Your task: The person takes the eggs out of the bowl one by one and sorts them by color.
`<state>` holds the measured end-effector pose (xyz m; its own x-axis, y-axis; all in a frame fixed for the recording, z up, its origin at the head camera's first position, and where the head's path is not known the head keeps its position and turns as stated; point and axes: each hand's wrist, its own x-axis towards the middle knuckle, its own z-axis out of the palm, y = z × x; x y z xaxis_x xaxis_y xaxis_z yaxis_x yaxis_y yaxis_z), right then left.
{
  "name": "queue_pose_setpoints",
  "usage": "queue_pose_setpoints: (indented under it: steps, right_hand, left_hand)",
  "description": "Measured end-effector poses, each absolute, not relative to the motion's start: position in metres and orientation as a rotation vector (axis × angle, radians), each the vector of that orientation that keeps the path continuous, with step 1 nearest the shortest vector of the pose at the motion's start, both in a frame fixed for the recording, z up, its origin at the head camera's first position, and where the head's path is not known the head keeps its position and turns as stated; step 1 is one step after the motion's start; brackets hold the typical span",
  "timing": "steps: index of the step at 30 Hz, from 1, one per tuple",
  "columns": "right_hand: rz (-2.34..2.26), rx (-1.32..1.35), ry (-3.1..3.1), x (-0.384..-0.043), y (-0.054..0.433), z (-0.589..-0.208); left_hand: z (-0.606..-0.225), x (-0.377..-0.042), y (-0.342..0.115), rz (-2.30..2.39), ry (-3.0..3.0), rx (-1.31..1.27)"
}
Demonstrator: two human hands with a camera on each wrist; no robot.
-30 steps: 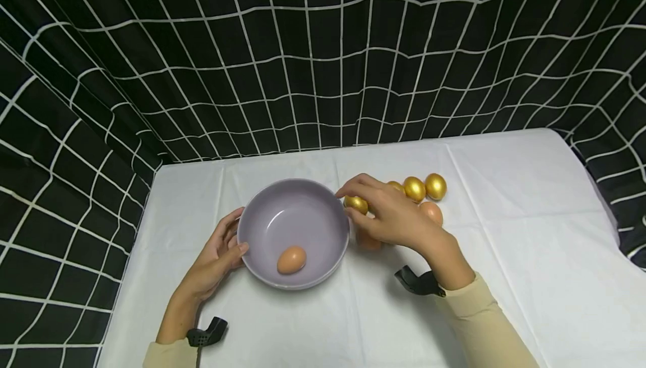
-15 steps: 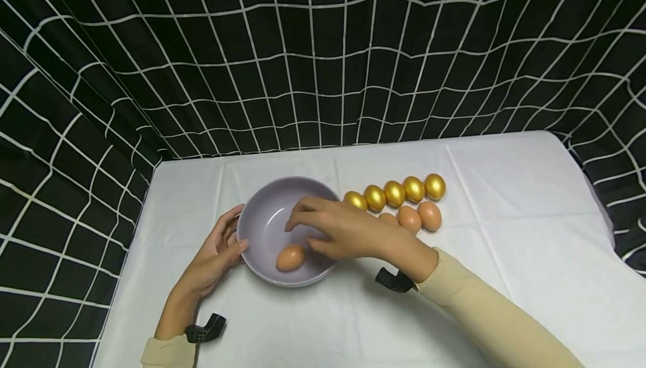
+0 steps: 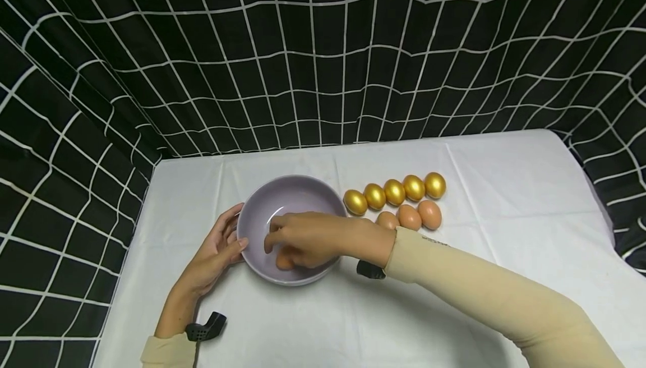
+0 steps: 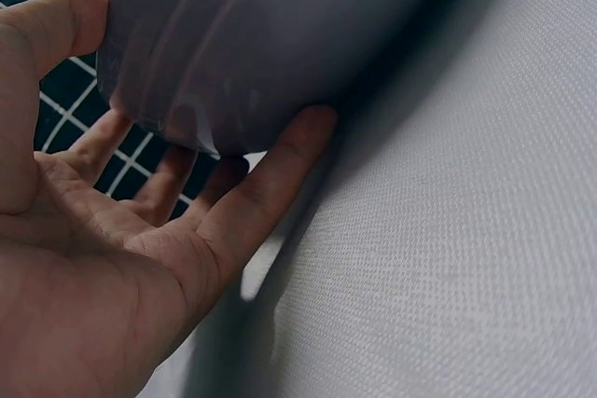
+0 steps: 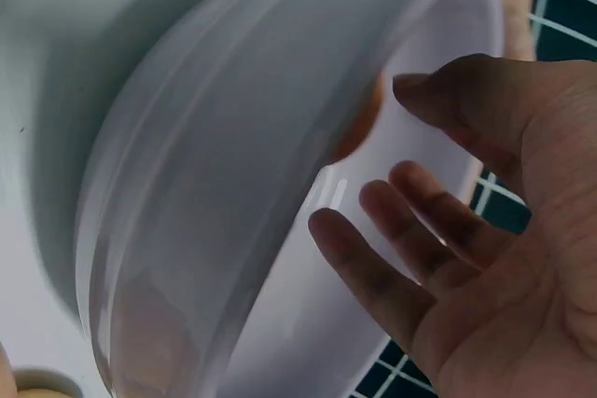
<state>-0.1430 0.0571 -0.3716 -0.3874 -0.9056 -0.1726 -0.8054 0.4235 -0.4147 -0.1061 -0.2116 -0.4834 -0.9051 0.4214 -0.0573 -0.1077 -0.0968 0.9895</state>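
A lavender bowl [image 3: 313, 193] stands on the white cloth, with one brown egg [image 3: 285, 260] inside near its front. My left hand [image 3: 214, 258] holds the bowl's left side, thumb at the rim and fingers spread against the outer wall [image 4: 242, 62]. Over the bowl's inside, my right hand [image 3: 310, 238] reaches in from the right, partly covering the egg in the head view. In the right wrist view its fingers [image 5: 368, 267] are loosely bent and apart, nothing between them. The egg [image 5: 362, 126] shows there behind the rim, close to the thumb.
Right of the bowl, several golden eggs [image 3: 394, 192] lie in a slanting row. Three brown eggs [image 3: 409, 218] line up just in front of them, near the right forearm. A black curtain with white grid lines [image 3: 323, 65] closes off the back and sides.
My right hand has moved left from the front end of the egg rows into the bowl, down by the egg there. My left hand and the bowl stay nearly put.
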Motion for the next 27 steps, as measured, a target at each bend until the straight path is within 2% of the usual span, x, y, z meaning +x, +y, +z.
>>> queue_pose_setpoints:
  steps: [15,27]
  right_hand:
    - [-0.066,-1.504,2.244,-0.145,0.044,-0.383]
    - [-0.121,-1.445,2.277,-0.146,0.051,-0.387]
  left_hand:
    - [-0.483,-0.107,-0.21,2.064,1.822,0.342]
    - [-0.485,-0.107,-0.211,2.068,1.82,0.353]
